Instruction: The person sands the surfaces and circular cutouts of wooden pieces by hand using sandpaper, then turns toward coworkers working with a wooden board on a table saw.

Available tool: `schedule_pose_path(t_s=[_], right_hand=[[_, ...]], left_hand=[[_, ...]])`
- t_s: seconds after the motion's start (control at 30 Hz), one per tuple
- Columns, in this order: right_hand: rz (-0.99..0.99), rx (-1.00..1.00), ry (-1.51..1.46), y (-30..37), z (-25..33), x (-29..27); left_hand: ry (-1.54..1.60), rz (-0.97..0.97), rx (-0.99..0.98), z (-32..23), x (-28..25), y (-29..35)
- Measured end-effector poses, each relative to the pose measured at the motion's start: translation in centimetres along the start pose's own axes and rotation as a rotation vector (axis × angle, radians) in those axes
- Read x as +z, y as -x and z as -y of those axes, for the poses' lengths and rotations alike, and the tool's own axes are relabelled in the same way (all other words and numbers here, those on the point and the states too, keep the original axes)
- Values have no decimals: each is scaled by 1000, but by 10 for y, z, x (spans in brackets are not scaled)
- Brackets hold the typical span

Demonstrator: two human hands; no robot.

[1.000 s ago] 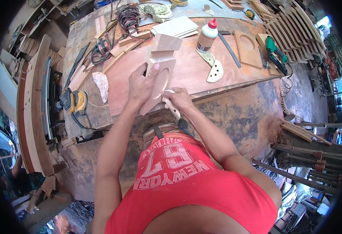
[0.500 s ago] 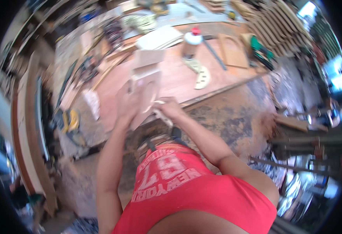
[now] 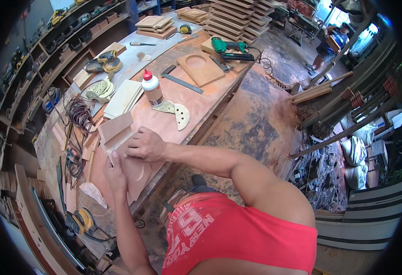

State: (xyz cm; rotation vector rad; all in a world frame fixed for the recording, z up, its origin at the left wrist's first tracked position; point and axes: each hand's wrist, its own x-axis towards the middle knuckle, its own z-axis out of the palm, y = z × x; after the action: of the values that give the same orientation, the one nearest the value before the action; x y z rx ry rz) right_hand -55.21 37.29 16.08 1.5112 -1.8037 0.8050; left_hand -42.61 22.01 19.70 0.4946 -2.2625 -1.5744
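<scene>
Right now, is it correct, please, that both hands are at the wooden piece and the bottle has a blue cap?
Not blue: in the head view, the cap on the bottle is red. The left hand and right hand are at the wooden piece.

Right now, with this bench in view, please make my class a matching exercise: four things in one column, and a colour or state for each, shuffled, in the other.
Things
1. Bottle
2. Nail gun
3. Tape measure
4. Notched wooden piece

Colour or state
A. yellow and black
B. held in the left hand
C. white, red-topped
D. green and black

Pairs: 1-C, 2-D, 3-A, 4-B
</scene>
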Motion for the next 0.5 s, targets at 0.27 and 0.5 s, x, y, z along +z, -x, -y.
schedule_pose_path(t_s=[0.27,0.5], right_hand=[[124,787,-326,46,6,26],[266,1474,-1000,71,63,30]], left_hand=[[-149,-85,119,4,-5,20],[104,-159,54,2,8,17]])
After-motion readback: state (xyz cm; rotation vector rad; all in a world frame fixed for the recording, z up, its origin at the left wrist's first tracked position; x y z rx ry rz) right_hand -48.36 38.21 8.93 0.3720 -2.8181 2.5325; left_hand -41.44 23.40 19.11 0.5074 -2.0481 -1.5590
